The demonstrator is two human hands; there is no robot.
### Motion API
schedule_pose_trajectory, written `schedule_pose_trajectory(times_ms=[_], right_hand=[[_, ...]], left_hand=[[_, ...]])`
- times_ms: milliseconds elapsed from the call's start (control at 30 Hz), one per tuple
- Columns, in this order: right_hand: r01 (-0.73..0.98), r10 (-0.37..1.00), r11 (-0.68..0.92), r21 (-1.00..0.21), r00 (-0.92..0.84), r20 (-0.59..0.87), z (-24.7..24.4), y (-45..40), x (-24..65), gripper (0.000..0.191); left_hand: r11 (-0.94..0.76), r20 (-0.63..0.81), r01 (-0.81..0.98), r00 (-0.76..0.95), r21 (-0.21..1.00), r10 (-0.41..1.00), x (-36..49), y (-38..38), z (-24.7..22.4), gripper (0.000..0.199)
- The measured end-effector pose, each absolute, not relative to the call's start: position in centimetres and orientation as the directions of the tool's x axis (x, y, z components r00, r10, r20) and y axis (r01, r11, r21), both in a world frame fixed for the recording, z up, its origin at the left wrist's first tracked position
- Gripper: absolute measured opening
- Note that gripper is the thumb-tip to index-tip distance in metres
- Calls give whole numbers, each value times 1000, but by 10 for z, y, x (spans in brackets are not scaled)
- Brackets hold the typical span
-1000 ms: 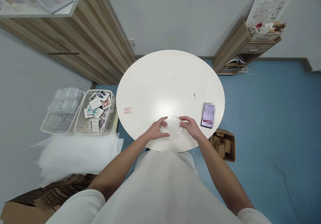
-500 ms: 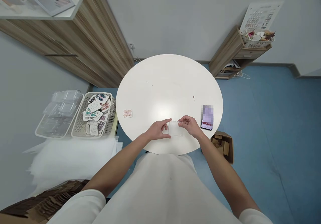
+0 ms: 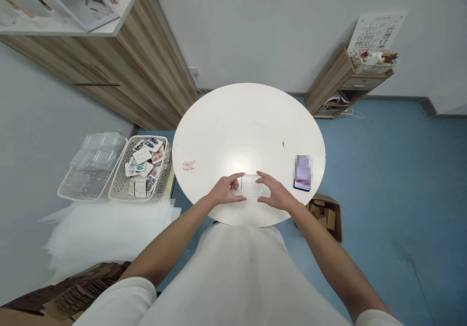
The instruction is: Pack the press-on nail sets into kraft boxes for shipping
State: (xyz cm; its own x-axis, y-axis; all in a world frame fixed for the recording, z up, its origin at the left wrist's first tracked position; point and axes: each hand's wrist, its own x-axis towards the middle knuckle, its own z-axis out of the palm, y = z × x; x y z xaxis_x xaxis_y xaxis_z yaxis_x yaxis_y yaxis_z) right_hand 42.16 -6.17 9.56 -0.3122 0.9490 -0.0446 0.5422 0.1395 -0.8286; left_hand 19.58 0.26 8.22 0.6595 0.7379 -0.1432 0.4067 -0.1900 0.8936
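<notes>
Between my hands, near the front edge of the round white table [image 3: 248, 117], is a small clear plastic box [image 3: 251, 187]. My left hand [image 3: 228, 190] grips its left end, thumb at the near side and index finger at the far side. At the right end my right hand [image 3: 275, 193] spans the box in the same way, thumb and fingertips on its near and far edges. Whether anything lies inside the box I cannot tell. A card of pink press-on nails [image 3: 189, 166] lies to the left on the table.
A phone [image 3: 302, 172] lies at the table's right. On the left stand a white basket [image 3: 113, 185] of nail cards and a tray of clear plastic boxes [image 3: 91, 170], with white sheets [image 3: 109, 224] nearer. A carton [image 3: 337, 219] of small brown boxes sits on the floor at right.
My right hand has gone from pinching the box's far right corner to spanning its right end. The left hand keeps its grip. The whole view has shifted slightly.
</notes>
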Motion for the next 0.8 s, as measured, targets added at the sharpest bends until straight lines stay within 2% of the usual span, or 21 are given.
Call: schedule_pose_trajectory(times_ms=[233,433,800], right_hand=[[585,952,178,-791,-305,-11,93,-59,419,46],[578,959,173,-798,-284,2,94,-56,417,45],[483,965,120,-867,-260,-12,93,-54,416,47]], left_hand=[[-109,-133,321,644,941,754,195,-3,77,87],[4,-158,246,608,969,778,198,-7,77,78],[109,-163,126,604,986,780,199,-12,79,76]])
